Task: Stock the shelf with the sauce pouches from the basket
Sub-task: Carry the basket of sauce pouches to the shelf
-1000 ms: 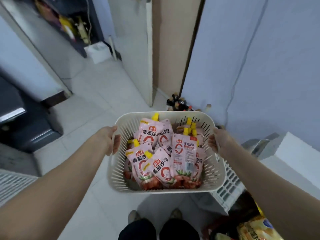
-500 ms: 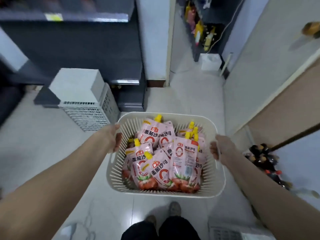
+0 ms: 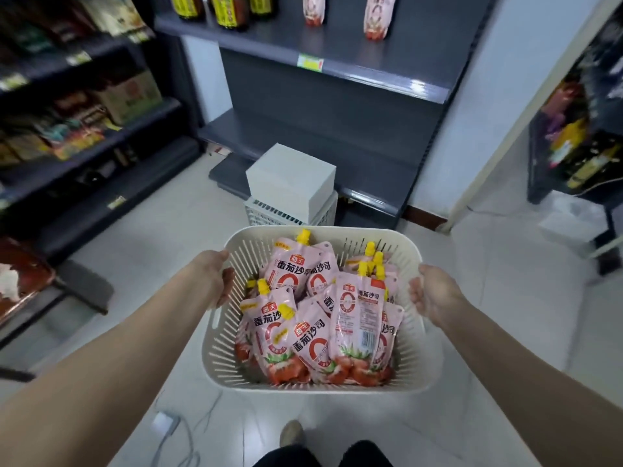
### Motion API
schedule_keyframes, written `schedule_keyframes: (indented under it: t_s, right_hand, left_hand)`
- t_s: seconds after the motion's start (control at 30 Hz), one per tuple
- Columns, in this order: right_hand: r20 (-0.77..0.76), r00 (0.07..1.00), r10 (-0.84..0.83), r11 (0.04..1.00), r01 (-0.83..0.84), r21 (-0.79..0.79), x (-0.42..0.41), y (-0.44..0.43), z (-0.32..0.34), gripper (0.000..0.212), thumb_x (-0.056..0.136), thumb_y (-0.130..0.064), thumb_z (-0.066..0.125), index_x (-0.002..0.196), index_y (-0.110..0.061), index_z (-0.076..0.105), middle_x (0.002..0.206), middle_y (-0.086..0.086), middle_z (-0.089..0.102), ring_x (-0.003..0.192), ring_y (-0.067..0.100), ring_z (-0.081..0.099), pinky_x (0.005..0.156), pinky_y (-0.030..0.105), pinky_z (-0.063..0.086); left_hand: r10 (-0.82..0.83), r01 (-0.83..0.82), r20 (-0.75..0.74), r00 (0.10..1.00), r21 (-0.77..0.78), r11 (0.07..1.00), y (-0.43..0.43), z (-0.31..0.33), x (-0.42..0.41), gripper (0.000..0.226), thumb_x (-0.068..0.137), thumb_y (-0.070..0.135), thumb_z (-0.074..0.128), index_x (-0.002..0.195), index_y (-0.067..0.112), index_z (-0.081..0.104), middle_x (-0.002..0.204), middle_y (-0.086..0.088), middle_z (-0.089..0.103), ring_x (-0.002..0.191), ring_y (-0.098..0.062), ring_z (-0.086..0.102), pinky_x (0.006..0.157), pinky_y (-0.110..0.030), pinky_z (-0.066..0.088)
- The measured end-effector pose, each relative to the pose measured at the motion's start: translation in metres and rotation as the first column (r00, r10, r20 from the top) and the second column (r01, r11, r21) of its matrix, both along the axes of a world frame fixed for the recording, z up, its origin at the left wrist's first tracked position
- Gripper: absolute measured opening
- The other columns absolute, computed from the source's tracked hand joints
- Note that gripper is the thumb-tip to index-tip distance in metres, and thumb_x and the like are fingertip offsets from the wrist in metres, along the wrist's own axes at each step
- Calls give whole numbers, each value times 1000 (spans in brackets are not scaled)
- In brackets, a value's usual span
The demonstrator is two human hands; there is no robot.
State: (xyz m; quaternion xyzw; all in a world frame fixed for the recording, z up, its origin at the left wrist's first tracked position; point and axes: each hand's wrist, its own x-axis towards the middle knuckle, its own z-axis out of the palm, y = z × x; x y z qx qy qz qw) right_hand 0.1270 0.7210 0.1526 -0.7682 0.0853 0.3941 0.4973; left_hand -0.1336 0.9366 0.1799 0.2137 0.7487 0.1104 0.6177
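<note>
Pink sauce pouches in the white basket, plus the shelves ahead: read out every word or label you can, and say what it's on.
"番茄沙司": front of the pink spouted sauce pouches in the white slotted plastic basket.
"海天": red badge on those pouch fronts.
Back-panel print and barcode on one turned pouch: too small to read.
Green-yellow shelf-edge tag, yellow bottle labels, cardboard box: blurred, unreadable.

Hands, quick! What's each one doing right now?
Left hand: grips the left rim of the basket.
Right hand: grips the basket's right rim.
</note>
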Motion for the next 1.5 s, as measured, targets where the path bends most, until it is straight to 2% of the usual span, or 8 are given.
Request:
schedule_keyframes:
  t_s: [0.17,0.4,0.5,0.63,0.9,1.17,1.33,1.5]
  right_hand:
    - [-9,998,56,998,-56,28,16,88,7,29,97,-29,41,91,-8,60,62,3,48,48,12,39,45,24,28]
    - [61,991,120,992,-122,35,61,226,22,32,93,-31,46,76,-9,60,62,5,54,47,12,41,45,24,26]
    - [122,980,158,986,-164,33,74,278,34,30,93,-31,45,82,-8,61,61,6,54,46,12,41,43,23,25]
    - [134,981,138,990,-142,20,91,339,40,32,94,-33,45,92,-8,64,60,4,52,46,11,38,42,24,25]
    - [54,997,-58,997,55,51,118,416,37,34,96,-31,44,74,-7,55,61,4,50,52,12,41,50,23,34]
    - [12,982,-190,979,188,81,180,477,30,31,94,-27,46,73,-7,55,59,4,48,48,12,38,45,22,29]
    - [25,973,-227,973,226,47,208,503,20,34,95,-31,45,72,-8,54,60,4,48,48,12,38,43,20,29]
    - [7,946,-324,946,324,-7,223,522,1,37,95,-34,44,69,-10,53,58,4,48,46,13,38,36,17,29]
  left_hand:
    - [57,-57,-33,998,11,998,72,12,10,37,91,38,54,62,16,44,58,3,45,48,-11,39,51,-24,30]
    - [209,-209,3,978,7,978,164,20,33,35,88,40,58,65,15,50,61,4,52,53,-11,45,54,-23,35]
    - [261,-261,28,965,14,965,207,22,44,34,88,39,58,64,16,49,61,4,51,52,-10,44,53,-23,34]
    - [196,-197,50,979,34,980,282,31,67,35,89,39,56,65,15,47,60,4,49,51,-10,42,54,-22,33]
    - [8,-11,24,1000,133,991,417,46,139,33,90,36,55,68,14,46,60,4,47,52,-10,40,56,-24,31]
    - [-150,148,20,988,81,986,505,31,219,34,87,39,57,65,14,48,59,4,47,50,-11,40,55,-22,32]
    - [-183,181,37,982,54,982,549,7,259,31,86,41,58,65,19,50,57,6,48,48,-9,41,54,-20,33]
    - [-323,323,27,946,22,946,594,-9,300,34,86,42,58,67,15,54,58,4,50,50,-11,42,54,-25,34]
